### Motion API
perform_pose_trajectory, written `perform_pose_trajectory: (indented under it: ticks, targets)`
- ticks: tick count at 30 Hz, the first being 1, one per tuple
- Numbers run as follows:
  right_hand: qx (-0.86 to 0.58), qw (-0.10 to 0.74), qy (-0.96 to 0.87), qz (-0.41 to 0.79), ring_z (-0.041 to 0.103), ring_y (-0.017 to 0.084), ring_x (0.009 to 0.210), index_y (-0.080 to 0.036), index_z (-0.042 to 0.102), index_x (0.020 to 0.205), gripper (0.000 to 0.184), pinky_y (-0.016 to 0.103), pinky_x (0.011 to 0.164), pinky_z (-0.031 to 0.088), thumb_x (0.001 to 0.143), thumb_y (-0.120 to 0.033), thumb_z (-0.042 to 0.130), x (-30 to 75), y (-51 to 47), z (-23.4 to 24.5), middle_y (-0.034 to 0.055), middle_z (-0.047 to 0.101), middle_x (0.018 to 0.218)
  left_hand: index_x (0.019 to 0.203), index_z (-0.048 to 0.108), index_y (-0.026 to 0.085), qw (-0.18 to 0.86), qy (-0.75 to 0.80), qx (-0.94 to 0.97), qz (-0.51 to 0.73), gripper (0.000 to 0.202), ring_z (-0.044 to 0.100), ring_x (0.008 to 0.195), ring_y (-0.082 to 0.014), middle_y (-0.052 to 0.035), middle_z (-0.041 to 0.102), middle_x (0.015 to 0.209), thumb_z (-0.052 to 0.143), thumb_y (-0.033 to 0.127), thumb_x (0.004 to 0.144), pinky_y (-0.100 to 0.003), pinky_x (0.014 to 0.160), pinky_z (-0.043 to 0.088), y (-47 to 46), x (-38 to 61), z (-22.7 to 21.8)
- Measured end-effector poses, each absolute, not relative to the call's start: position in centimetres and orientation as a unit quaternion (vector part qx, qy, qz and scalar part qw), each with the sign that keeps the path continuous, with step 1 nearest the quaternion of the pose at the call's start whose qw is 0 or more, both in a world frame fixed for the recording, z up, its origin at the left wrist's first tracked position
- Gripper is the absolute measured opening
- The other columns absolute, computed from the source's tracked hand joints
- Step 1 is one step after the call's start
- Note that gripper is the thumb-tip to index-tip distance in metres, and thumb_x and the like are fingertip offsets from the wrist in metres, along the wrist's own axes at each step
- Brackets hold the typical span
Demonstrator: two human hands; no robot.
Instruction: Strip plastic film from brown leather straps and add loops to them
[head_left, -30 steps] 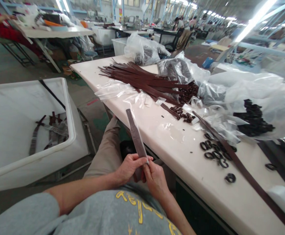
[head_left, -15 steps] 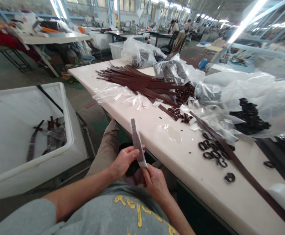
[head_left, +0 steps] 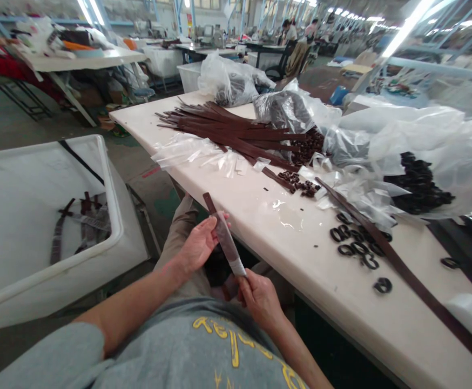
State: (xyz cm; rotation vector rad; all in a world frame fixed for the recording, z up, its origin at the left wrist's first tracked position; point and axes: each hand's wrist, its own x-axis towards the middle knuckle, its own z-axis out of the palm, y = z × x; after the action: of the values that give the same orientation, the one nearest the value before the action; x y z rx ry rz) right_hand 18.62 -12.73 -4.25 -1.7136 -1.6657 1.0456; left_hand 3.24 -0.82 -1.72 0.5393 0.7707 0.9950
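Note:
A brown strap (head_left: 209, 203) with a small hole near its tip slants up in front of me by the table edge. A clear plastic sleeve (head_left: 228, 244) covers its lower length, and the bare brown end sticks out at the top. My left hand (head_left: 196, 243) pinches strap and sleeve near the sleeve's upper end, thumb in front and fingertips behind. Lower down, my right hand (head_left: 261, 298) is closed around the bottom end of the sleeved strap. What lies inside that fist is hidden.
The white table (head_left: 240, 197) bears a pile of brown straps (head_left: 228, 129), loose clear sleeves (head_left: 203, 154), small brown loops (head_left: 307, 188), black rings (head_left: 345, 233), a long brown strap (head_left: 406, 275) and plastic bags (head_left: 422, 135). A white bin (head_left: 114, 205) with sleeved straps stands left.
The strap's brown end now protrudes from the sleeve's top, where the sleeve covered it before. My left hand has moved slightly up and left along it. My right hand keeps its hold below.

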Motion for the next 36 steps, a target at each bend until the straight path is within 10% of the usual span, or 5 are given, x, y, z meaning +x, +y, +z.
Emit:
perform_pose_trajectory:
  ticks: [10,17,24,36]
  targets:
    - [-0.598,0.251,-0.626,0.432,0.059,0.014,0.058,-0.019,0.06,0.074,0.039,0.023,0.058,0.039,0.1,-0.038,0.038,17.6,-12.9,-3.3,0.0012,0.064,0.065,0.092,0.076,0.014,0.751,0.429,0.272,0.421,0.032,0.07,0.079,-0.0176,-0.0084,0.077,0.088,0.083,0.035,0.069,-0.029,0.076,0.054,-3.4,3.4,-2.4]
    - [-0.577,0.35,-0.522,0.522,0.064,0.016,0.062,-0.018,0.059,0.111,0.034,0.024,0.058,0.047,0.095,-0.045,0.048,17.8,-11.1,-2.4,0.0022,0.069,0.078,0.092,0.076,0.013,0.787,0.408,0.305,0.348,0.034,0.065,0.064,-0.0134,-0.0053,0.074,0.077,0.081,0.038,0.071,-0.025,0.063,0.052,-3.8,3.7,-2.4]
    - [-0.565,0.346,-0.464,0.589,0.056,0.012,0.046,-0.018,0.059,0.079,0.039,0.021,0.048,0.044,0.098,-0.046,0.042,17.9,-10.5,-2.7,-0.002,0.059,0.056,0.093,0.078,0.015,0.676,0.404,0.482,0.383,0.04,0.067,0.081,-0.0184,-0.0086,0.077,0.091,0.07,0.052,0.08,-0.029,0.079,0.051,-1.9,2.7,-0.3]
    - [-0.574,0.256,-0.504,0.592,0.059,0.012,0.049,-0.019,0.058,0.067,0.038,0.021,0.05,0.044,0.097,-0.038,0.044,20.8,-13.6,-1.2,-0.0018,0.062,0.053,0.08,0.08,0.015,0.619,0.466,0.511,0.373,0.036,0.06,0.06,-0.0135,-0.0037,0.072,0.068,0.069,0.05,0.08,-0.024,0.061,0.047,-0.4,2.1,-2.2]
